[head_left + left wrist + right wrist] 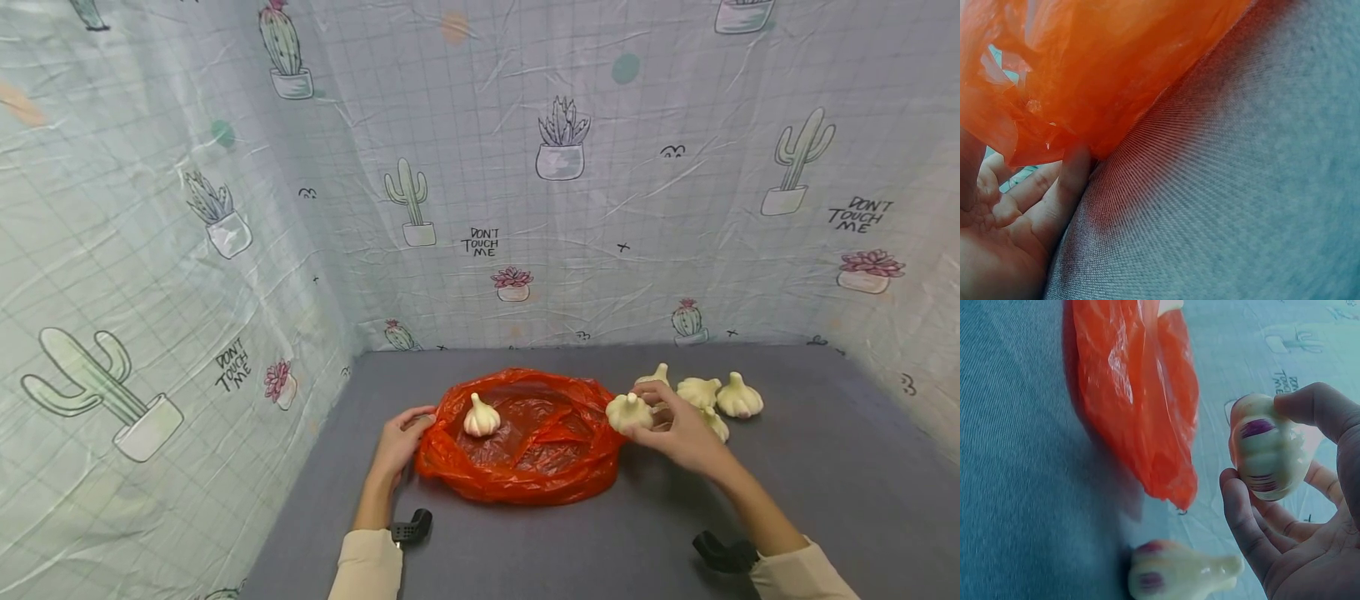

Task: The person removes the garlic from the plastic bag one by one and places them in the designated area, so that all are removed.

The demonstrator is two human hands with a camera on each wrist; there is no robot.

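A red plastic bag (517, 492) lies with its mouth spread open and rim rolled outward. One garlic bulb (482, 417) sits inside it, on the left. At the bag's left edge, my left hand (399, 444) holds the rim; in the left wrist view its fingertips meet the thin plastic (1116, 81). My right hand (686, 433) grips another garlic bulb (628, 413) between thumb and fingers, raised beside the bag's right rim. The right wrist view shows this bulb (1263, 453) with purple streaks, apart from the bag (1135, 394).
Several more garlic bulbs (738, 396) are grouped on the grey table (540, 550), behind and right of my right hand. One loose bulb (1179, 572) shows low in the right wrist view. A cactus-print sheet (465, 183) hangs around the back and sides.
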